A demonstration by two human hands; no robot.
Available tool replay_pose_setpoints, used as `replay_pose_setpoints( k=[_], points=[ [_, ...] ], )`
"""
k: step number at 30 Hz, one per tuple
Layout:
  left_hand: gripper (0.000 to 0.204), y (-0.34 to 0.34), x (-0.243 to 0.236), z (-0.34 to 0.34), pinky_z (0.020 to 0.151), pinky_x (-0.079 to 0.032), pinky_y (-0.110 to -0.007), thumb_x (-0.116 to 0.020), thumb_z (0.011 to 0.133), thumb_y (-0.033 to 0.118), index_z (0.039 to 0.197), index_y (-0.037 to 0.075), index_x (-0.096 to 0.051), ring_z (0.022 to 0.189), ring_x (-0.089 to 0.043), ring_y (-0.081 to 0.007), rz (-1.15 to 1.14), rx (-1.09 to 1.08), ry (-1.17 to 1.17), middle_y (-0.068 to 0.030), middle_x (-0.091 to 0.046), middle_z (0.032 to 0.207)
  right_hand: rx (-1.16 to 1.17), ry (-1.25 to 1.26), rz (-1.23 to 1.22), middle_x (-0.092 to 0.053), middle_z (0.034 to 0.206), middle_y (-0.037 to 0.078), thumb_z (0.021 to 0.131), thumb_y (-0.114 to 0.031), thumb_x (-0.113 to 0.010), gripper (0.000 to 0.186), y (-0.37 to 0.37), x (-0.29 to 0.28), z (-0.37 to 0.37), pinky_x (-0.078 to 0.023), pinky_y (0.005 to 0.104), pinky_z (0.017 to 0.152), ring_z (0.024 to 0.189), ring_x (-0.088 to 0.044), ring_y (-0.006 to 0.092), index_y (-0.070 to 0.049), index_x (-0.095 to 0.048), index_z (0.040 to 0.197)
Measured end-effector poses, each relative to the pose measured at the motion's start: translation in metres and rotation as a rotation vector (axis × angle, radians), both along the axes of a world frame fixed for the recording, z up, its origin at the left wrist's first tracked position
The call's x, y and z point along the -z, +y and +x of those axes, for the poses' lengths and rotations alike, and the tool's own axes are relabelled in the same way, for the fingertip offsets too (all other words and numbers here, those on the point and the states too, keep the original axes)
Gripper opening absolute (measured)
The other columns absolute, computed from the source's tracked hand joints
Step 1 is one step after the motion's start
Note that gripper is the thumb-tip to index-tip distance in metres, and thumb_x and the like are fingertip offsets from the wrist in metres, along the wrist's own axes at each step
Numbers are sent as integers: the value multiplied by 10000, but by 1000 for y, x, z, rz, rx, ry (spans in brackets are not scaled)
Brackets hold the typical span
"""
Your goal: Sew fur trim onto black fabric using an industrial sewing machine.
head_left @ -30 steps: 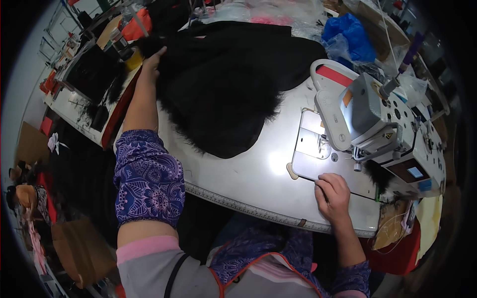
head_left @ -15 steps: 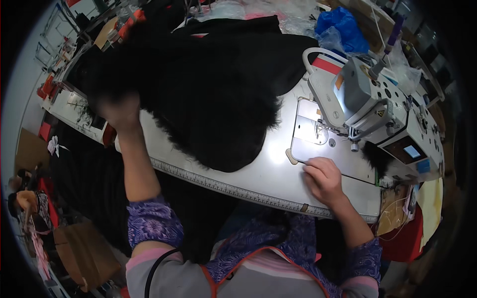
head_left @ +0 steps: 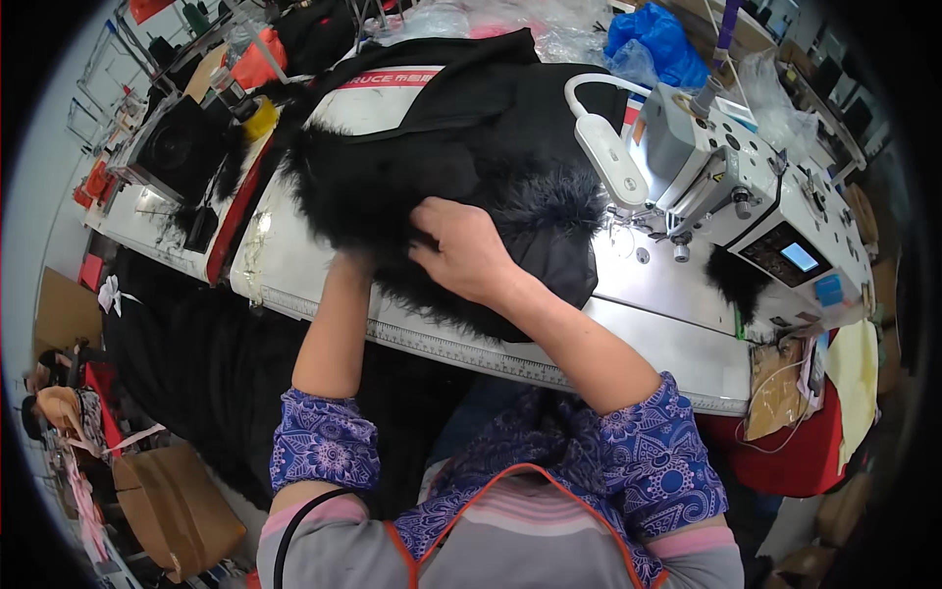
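A black garment with fluffy fur trim (head_left: 554,201) lies bunched on the sewing table, its smooth cloth spreading up to the sewing machine (head_left: 706,187). My right hand (head_left: 466,247) is over the middle of it, fingers curled in and closed on the dark material. Close by on the left, my left hand (head_left: 355,261) reaches in under the fur, which covers its fingers. The garment's right side rests by the machine's lit needle area.
A ruler strip (head_left: 461,358) runs along the table's front edge. On the left stands a second machine bed (head_left: 152,211) with a yellow thread cone (head_left: 259,118). A blue plastic bag (head_left: 657,44) and clear plastic lie at the back. Black cloth (head_left: 221,368) hangs at lower left.
My right hand has left the table edge by the machine and moved left onto the garment. The left hand came down and right with the lifted fur part, uncovering the table at the left.
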State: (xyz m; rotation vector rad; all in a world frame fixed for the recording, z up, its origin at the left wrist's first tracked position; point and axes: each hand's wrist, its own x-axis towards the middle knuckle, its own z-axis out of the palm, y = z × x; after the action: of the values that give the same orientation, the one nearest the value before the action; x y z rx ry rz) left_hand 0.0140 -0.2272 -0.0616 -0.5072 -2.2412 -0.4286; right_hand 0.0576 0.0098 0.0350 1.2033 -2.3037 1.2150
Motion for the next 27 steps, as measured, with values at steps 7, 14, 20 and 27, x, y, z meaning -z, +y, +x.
replay_pose_setpoints(
  k=[7,14,20,27],
  points=[
    [400,60,-58,-52,1047,-373,-357,-504,939,125,1329,41,-473,1224,-488,-250,262,61,-553,-121,-501,1329,-217,109,-80,-539,791,130,724,-122,-658,158,-27,15,24,-473,421,673,778,-559,332,-6,-587,804],
    [384,46,-71,-47,1049,-368,-347,-508,936,111,1312,38,-488,1212,-494,-250,159,-260,-502,-117,-518,1306,-204,44,-30,-551,798,138,730,-107,-637,164,-31,32,26,-487,417,679,792,-581,332,14,-600,834],
    [395,22,-71,-12,1058,-358,-351,-503,941,127,1325,40,-476,1224,-483,-250,169,-179,-438,-113,-510,1318,-419,80,53,-567,833,130,745,-144,-636,162,-28,26,56,-500,409,709,800,-582,315,-2,-606,818],
    [408,40,-78,-23,1069,-347,-356,-498,947,146,1340,41,-461,1238,-470,-251,184,-20,-360,-108,-501,1332,-283,-39,85,-600,913,122,762,-153,-637,175,1,25,64,-497,382,769,904,-591,289,-12,-619,865]
  ],
)
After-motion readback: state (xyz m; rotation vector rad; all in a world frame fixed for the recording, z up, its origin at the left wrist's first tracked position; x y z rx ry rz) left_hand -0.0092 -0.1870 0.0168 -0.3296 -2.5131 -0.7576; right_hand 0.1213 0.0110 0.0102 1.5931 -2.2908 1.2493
